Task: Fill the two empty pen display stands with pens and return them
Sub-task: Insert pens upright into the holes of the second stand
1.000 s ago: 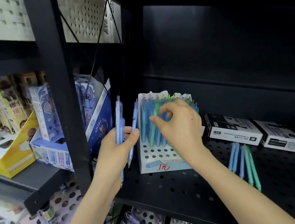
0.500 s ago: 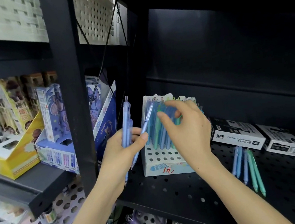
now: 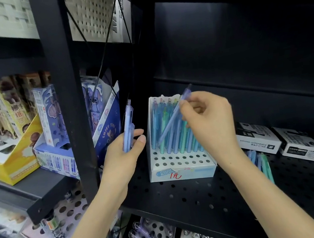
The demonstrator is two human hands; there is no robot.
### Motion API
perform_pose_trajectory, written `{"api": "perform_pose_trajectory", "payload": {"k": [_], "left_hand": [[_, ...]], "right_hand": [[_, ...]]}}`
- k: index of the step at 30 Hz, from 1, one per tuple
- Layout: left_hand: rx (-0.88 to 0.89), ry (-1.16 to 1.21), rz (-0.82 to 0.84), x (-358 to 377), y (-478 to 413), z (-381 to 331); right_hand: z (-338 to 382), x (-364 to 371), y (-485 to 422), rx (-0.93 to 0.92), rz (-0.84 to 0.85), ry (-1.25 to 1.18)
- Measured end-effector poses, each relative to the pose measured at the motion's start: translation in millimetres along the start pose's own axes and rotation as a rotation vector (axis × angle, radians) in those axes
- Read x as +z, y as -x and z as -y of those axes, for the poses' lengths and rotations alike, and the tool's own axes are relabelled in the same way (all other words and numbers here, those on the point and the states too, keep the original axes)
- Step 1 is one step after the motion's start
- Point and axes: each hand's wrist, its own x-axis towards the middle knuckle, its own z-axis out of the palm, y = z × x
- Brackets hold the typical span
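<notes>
**Pen display stand** (image 3: 181,167): white, stepped, perforated top. It stands upright on the black perforated shelf (image 3: 181,198), toward the shelf's left end and back from its front edge. The rear rows hold upright pens (image 3: 175,136) in blue, teal and green, and the front rows of holes are open. The front label carries a handwritten red price mark.

**Right hand** (image 3: 211,120): over the upper right part of the stand. Thumb and forefinger pinch a periwinkle pen (image 3: 169,126) near its upper end, and the remaining fingers are curled beneath. The pen slants down and left across the standing pens, with its lower tip near the stand's left wall. Whether the tip sits in a hole cannot be told.

**Left hand** (image 3: 125,155): just beside the stand's left wall, at the shelf's left edge. The fingers are wrapped round a small bundle of lavender-blue pens (image 3: 128,130), held upright with the clip ends up and the thumb laid across the front.

**Loose pens** (image 3: 263,163): blue and green, lying flat on the shelf to the right of the stand and partly hidden by the right forearm.

**Permanent marker boxes** (image 3: 258,138): two, black and white, lying flat toward the shelf's right end, behind the loose pens.

**Black upright post** (image 3: 66,90): at the shelf's left edge.

**Blue display carton** (image 3: 59,159) and **yellow display box** (image 3: 10,161): on the neighbouring shelf left of the post, stocked with boxed stationery.
</notes>
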Motion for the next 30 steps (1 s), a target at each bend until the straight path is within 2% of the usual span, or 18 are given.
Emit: {"api": "perform_pose_trajectory", "payload": {"k": [3, 10, 19, 22, 24, 28, 30], "left_hand": [[-0.039, 0.004, -0.003, 1, -3, 3], [-0.053, 0.055, 0.031, 3, -10, 6], [-0.075, 0.117, 0.093, 0, -9, 2], [-0.037, 0.112, 0.156, -1, -6, 0], [0.003, 0.08, 0.213, -4, -2, -4], [0.056, 0.042, 0.398, -2, 9, -16], [0.059, 0.044, 0.468, 3, 14, -23]], "right_hand": [[-6, 10, 3, -0.04, 0.043, 0.143], [-14, 29, 7, -0.052, 0.174, 0.306], [-17, 43, 6, -0.052, 0.202, 0.529], [-16, 38, 6, -0.068, 0.137, 0.448], [-15, 31, 9, -0.077, 0.097, 0.293], [-11, 15, 20, -0.011, 0.302, -0.015], [-9, 5, 23, 0.021, 0.333, -0.139]]}}
